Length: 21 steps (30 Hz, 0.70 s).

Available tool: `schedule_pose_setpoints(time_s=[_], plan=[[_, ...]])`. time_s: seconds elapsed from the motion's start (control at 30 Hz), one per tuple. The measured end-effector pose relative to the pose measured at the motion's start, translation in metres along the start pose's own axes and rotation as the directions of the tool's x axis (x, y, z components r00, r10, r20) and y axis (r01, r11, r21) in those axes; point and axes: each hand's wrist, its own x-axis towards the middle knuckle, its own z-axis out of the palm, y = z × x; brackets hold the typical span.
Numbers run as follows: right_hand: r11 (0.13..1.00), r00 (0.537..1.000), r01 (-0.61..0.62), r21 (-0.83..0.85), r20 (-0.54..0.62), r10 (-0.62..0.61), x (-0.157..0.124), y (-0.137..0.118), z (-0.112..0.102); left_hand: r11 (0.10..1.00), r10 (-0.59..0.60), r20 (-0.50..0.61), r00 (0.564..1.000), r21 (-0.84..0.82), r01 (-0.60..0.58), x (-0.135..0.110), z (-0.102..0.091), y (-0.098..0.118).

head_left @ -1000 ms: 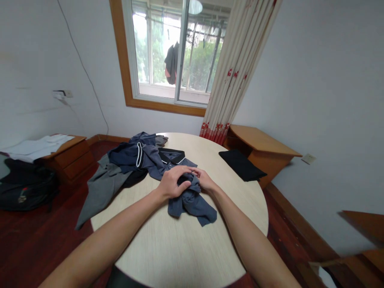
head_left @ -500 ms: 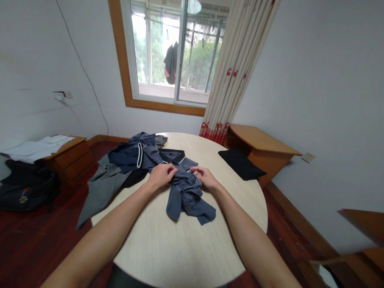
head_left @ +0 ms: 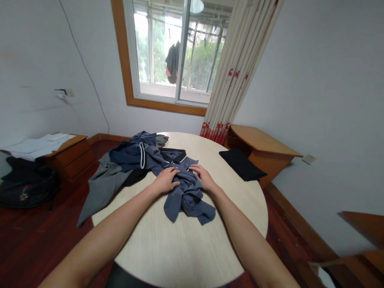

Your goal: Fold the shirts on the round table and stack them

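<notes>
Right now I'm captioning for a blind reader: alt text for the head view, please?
A person's left hand and right hand rest on a crumpled blue-grey polo shirt on a round wooden table. More dark clothes are heaped behind it, a folded black garment lies at right.

We can't tell whether the fingers of the left hand or right hand pinch the grey-blue shirt; the cloth under them is hidden. Both forearms run off the bottom edge, and the clothes pile hides the far-left rim of the counter.
</notes>
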Motion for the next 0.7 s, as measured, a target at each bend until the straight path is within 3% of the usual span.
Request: schedule_pose_setpoints(time_s=[0.2, 0.3, 0.5, 0.7], plan=[[0.982, 0.994, -0.025, -0.185, 0.097, 0.044, 0.004, -0.011, 0.002, 0.993, 0.09, 0.024, 0.996, -0.076, -0.088, 0.006, 0.009, -0.011], [0.967, 0.992, -0.064, -0.247, 0.088, 0.088, 0.006, -0.009, 0.0, 0.989, 0.082, 0.004, 0.997, -0.126, -0.08, 0.007, 0.008, -0.012], [0.938, 0.987, -0.161, -0.307, -0.051, 0.152, 0.004, 0.009, -0.018, 0.99, -0.01, -0.054, 0.998, -0.144, 0.002, 0.007, -0.005, -0.013], [0.95, 0.949, -0.23, -0.209, -0.264, 0.172, -0.003, 0.039, -0.041, 0.988, -0.097, 0.021, 0.995, -0.119, 0.099, 0.008, -0.018, -0.019]])
